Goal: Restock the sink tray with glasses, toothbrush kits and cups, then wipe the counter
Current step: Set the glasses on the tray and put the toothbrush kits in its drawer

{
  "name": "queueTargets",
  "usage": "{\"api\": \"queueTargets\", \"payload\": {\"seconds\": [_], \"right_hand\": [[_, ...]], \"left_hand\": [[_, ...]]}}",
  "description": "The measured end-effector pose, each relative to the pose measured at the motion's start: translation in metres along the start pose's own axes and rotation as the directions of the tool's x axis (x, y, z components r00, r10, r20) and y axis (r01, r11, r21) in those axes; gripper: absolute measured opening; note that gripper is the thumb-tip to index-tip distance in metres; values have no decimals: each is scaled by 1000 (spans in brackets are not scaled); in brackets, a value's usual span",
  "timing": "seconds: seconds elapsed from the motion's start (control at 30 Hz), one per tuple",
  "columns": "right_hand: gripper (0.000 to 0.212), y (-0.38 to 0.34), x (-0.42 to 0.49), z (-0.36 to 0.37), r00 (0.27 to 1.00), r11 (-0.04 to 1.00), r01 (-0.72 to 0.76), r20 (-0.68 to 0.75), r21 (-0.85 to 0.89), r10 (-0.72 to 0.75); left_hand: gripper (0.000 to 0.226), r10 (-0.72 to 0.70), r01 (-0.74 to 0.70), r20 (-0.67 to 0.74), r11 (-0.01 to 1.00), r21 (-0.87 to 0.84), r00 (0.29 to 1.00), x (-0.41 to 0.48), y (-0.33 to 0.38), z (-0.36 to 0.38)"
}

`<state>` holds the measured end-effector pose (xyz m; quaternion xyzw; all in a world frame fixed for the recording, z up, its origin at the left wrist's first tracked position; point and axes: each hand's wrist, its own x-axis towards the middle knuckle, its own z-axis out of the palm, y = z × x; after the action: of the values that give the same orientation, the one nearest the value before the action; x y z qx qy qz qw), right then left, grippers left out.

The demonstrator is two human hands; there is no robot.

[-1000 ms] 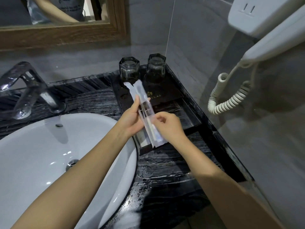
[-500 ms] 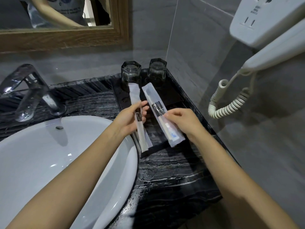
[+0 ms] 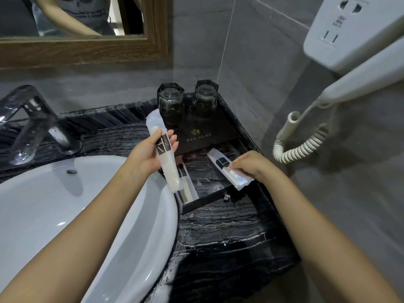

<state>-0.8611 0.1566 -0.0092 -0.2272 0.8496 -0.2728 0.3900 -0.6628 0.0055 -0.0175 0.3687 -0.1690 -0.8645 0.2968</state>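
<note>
A black sink tray sits in the counter's right back corner. Two upturned dark glasses stand at its back. My left hand holds one white toothbrush kit tilted above the tray's left side. My right hand presses a second toothbrush kit down at the tray's right side; its near end overhangs the rim. A third wrapped item lies in the tray along its left wall, partly hidden under the left-hand kit.
A white basin fills the left, with a chrome tap behind it. The black marble counter is wet in front of the tray. A wall hairdryer with coiled cord hangs at right. A wood-framed mirror is above.
The two kits, held together a second ago, were parted. My right hand carried its kit down to the tray's right side; my left hand kept its kit raised at left.
</note>
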Motion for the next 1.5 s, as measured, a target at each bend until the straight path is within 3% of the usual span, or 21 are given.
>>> {"api": "queueTargets", "payload": {"seconds": [0.13, 0.27, 0.33, 0.4, 0.57, 0.67, 0.93, 1.03, 1.07, 1.13, 1.2, 1.23, 1.37, 1.5], "right_hand": [[28, -1, 33, 17, 999, 999, -8, -52, 52, 10], [15, -1, 51, 26, 995, 1000, 9, -98, -29, -11], [36, 5, 58, 30, 992, 997, 3, -122, -83, -13], [40, 10, 62, 33, 989, 991, 11, -147, -135, -30], [30, 17, 62, 33, 980, 951, 11, -188, -308, -72], [9, 21, 62, 33, 981, 937, -4, -182, -349, -64], [16, 21, 59, 32, 983, 884, -16, -169, -466, -71], [18, 9, 34, 34, 929, 805, 122, -218, -580, -299], [18, 3, 22, 38, 890, 811, 236, -215, -536, -402], [22, -11, -6, 48, 878, 870, 422, -122, -256, -462], [25, -23, -28, 59, 907, 908, 415, 60, 53, -417], [25, -25, -33, 63, 906, 911, 394, 114, 119, -407], [18, -30, -40, 65, 915, 899, 364, 84, 242, -393], [18, -31, -44, 52, 930, 903, 347, 35, 253, -367]], "left_hand": [[23, -1, 2, -15, 996, 94, 1000, 1, -4, -1], [24, -22, 23, -9, 996, 90, 1000, 3, -6, -3], [24, -24, 25, -20, 996, 84, 1000, 4, -8, -3], [23, -26, 28, -31, 996, 87, 999, 5, -9, -3], [23, -48, 50, -24, 995, 88, 999, 9, -14, -5], [23, -46, 48, -19, 995, 90, 999, 9, -17, -3], [21, -38, 39, -19, 998, 52, 999, 8, -22, 0], [20, -27, 27, 7, 999, 42, 1000, 6, -22, 3], [20, -25, 24, 20, 999, 44, 999, 6, -23, 5], [21, -18, 16, 47, 999, 39, 999, 2, -23, 11], [24, -12, 9, 78, 999, 37, 997, 0, -25, 18], [26, -11, 8, 97, 999, 37, 995, -2, -27, 21], [23, 8, -18, 148, 998, 67, 989, -7, -27, 29], [21, 62, -98, 186, 977, 188, 981, -12, -19, 24]]}}
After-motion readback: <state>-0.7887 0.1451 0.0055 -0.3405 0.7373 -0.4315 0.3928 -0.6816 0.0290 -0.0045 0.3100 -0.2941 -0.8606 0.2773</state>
